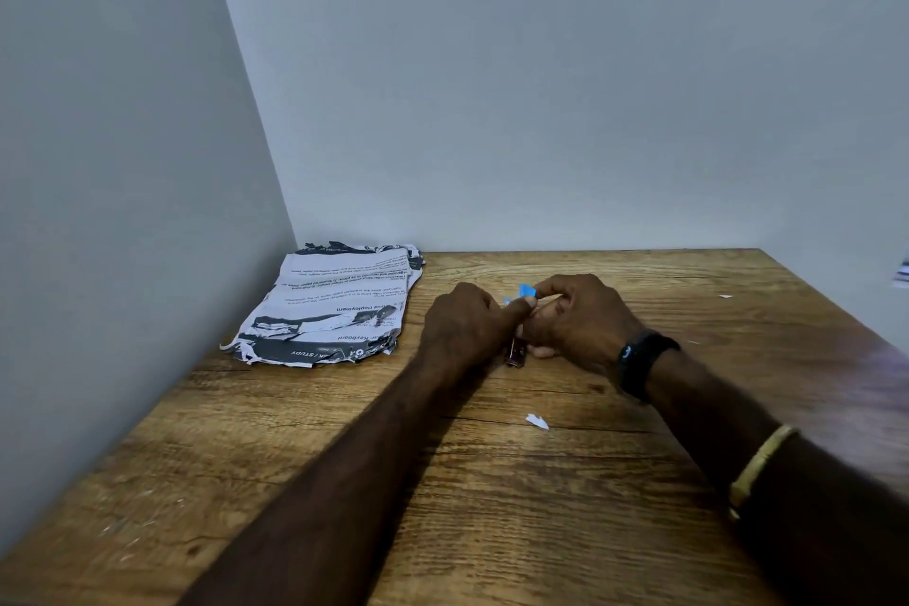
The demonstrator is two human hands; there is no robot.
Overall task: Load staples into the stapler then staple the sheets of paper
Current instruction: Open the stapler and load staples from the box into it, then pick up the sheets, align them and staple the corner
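Both hands meet over the middle of the wooden table (492, 482). My right hand (575, 320) pinches a small blue staple box (527, 291) between thumb and fingertips. My left hand (467, 325) is curled, its thumb reaching toward the box. Below and between the hands a small dark stapler (515, 353) pokes out; which hand grips it is hidden. A stack of printed, ragged-edged paper sheets (329, 305) lies flat at the back left corner, apart from both hands.
Grey walls close the table at the left and the back. A small white paper scrap (537, 421) lies in front of the hands, another scrap (725, 296) at the back right. The table's right edge runs diagonally.
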